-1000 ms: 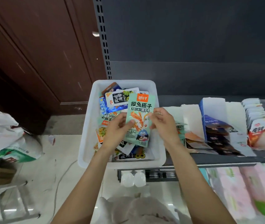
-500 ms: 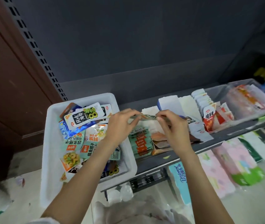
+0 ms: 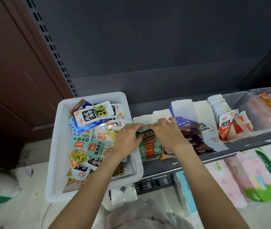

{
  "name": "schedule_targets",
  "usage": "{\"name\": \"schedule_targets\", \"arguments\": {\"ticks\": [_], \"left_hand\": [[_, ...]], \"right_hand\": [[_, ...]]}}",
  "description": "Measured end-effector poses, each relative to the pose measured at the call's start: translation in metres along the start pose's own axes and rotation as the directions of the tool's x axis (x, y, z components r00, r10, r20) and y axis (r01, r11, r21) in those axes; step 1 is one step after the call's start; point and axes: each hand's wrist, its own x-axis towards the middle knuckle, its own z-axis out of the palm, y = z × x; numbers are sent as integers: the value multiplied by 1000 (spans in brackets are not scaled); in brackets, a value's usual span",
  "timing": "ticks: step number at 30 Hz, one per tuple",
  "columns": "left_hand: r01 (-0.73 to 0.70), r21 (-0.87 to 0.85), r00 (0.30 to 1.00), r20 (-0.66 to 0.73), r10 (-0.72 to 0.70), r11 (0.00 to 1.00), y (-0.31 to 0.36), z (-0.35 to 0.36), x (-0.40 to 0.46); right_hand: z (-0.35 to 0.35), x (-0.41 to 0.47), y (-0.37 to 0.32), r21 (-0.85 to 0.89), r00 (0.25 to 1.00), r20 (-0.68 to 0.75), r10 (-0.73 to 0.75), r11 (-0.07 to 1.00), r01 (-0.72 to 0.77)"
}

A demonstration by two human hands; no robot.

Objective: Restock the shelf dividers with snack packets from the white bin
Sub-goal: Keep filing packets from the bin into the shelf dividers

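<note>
Over the grey shelf (image 3: 240,145), both hands meet at the first row of packets next to the white bin (image 3: 62,146). The left hand (image 3: 128,139) and the right hand (image 3: 167,133) have their fingers bent down onto a green snack packet (image 3: 145,132) at the back of a row of green and orange packets (image 3: 149,149). The hands cover most of that packet, so I cannot tell how tight each one holds it. The white bin sits at the left end of the shelf, touching the row, and is full of mixed snack packets (image 3: 95,129). White card dividers (image 3: 182,108) stand between the rows. Dark packets (image 3: 196,139) fill the next row to the right, then red and white packets (image 3: 225,126).
</note>
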Motion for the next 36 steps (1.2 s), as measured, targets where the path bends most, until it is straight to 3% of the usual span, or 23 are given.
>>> {"name": "schedule_targets", "arguments": {"ticks": [2, 4, 6, 7, 10, 13, 16, 18, 22, 24, 26, 27, 29, 31, 33, 34, 36], "left_hand": [[18, -37, 1000, 5, -18, 999, -2, -8, -7], [83, -32, 990, -110, -86, 996, -8, -20, -18], [201, -14, 922, -336, -194, 980, -20, -35, -33], [279, -8, 875, -410, -258, 960, -29, -41, -42], [479, 4, 794, -427, -431, 878, -60, -52, -67], [538, 90, 812, -320, -488, 838, -85, -52, -85], [566, 196, 822, -201, -532, 801, -99, -48, -94], [574, 249, 819, -152, -554, 780, -103, -45, -98], [613, 191, 790, -141, -597, 766, -109, -42, -100], [624, 97, 780, -138, -611, 775, -107, -42, -99], [624, -214, 734, -168, -658, 751, -99, -44, -97], [600, -412, 690, -167, -704, 686, -90, -45, -95], [489, -724, 656, -62, -752, 487, -72, -50, -91], [388, -855, 716, 44, -697, 344, -50, -57, -84], [295, -843, 817, -21, -576, 449, -27, -68, -70], [237, -792, 861, -98, -499, 563, -16, -73, -59], [114, -651, 916, -223, -332, 751, 3, -78, -35]], "right_hand": [[-1, -1, -6, 3, 998, 62, 28, 1000, -28], [-11, -5, -16, 134, 982, -186, 25, 991, 0], [-26, -8, -39, 380, 870, -488, 65, 914, 145], [-32, -8, -55, 467, 831, -551, 76, 853, 231], [-29, 6, -100, 601, 930, -363, -59, 748, 282], [6, 38, -127, 490, 979, -42, -200, 850, 195], [32, 54, -143, 415, 956, 210, -205, 904, 102], [42, 56, -149, 427, 950, 257, -176, 903, 51], [46, 54, -148, 472, 951, 285, -123, 881, -28], [38, 50, -142, 571, 977, 200, -80, 820, -50], [25, 44, -134, 664, 994, 109, 16, 743, -85], [20, 42, -128, 734, 994, 90, 57, 672, -105], [7, 34, -116, 897, 990, 89, 107, 423, -126], [-11, 22, -104, 986, 987, 78, 139, 139, -97], [-30, 9, -88, 1000, 979, -5, 202, -19, 9], [-37, 4, -78, 997, 967, -64, 247, -19, 71], [-46, -6, -54, 984, 921, -171, 350, 101, 144]]}}
